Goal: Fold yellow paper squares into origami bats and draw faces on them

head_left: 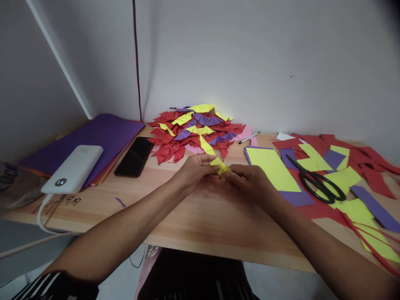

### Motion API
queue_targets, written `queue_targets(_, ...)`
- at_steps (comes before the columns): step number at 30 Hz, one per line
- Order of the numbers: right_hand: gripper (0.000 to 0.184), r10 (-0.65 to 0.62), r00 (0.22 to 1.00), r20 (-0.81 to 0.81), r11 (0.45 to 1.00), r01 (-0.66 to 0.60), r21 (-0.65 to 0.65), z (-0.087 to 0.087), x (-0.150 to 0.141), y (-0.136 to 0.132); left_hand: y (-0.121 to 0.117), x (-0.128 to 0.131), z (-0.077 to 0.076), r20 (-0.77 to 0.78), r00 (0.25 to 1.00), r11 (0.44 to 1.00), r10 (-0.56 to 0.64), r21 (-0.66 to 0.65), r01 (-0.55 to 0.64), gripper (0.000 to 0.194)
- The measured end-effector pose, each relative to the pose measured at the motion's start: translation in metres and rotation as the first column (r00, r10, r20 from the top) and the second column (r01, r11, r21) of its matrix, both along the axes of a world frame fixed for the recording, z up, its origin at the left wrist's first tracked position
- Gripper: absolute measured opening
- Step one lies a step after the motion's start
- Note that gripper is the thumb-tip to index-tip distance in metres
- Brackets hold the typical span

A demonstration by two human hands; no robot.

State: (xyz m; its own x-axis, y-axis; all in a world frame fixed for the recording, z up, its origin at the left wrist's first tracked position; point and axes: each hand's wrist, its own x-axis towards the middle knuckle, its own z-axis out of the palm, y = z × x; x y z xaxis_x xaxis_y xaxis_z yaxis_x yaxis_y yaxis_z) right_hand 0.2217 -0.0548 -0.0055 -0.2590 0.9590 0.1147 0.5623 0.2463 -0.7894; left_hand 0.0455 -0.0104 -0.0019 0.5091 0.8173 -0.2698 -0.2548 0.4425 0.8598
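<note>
Between both hands, a small folded piece of yellow paper (219, 165) is held just above the table. My left hand (197, 170) pinches its left side, fingers curled behind it. On the right side, my right hand (246, 178) grips the lower edge between thumb and fingers. Behind the hands lies a heap of folded paper shapes (193, 131) in red, yellow and purple, a few with small drawn faces. Close to my right hand rests a stack of yellow sheets (273, 168) with purple paper underneath.
Black-handled scissors (321, 187) lie among paper scraps (342, 183) on the right. A pen (249, 138) is near the wall. At left are a phone (134, 157), a white power bank (75, 168) with a cable, and large purple sheets (109, 129). The wooden table (200, 225) ends before my lap.
</note>
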Motion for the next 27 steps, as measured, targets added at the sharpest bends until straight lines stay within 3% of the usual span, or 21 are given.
queue_targets(4,0.036,0.008,0.999,-0.050,1.000,-0.007,0.030,0.001,-0.001,0.000,0.000,0.000,-0.004,0.040,0.999,1.000,0.003,0.016,-0.003,0.025)
queue_targets(12,0.031,-0.112,0.947,-0.302,0.994,0.107,-0.034,-0.001,-0.002,0.001,0.001,-0.001,-0.006,0.063,0.998,0.999,0.007,0.032,-0.009,0.028)
queue_targets(27,0.029,-0.106,0.974,-0.201,0.992,0.090,-0.085,-0.008,0.005,0.010,-0.001,0.002,-0.003,0.041,0.999,0.994,-0.008,0.108,0.004,0.024)
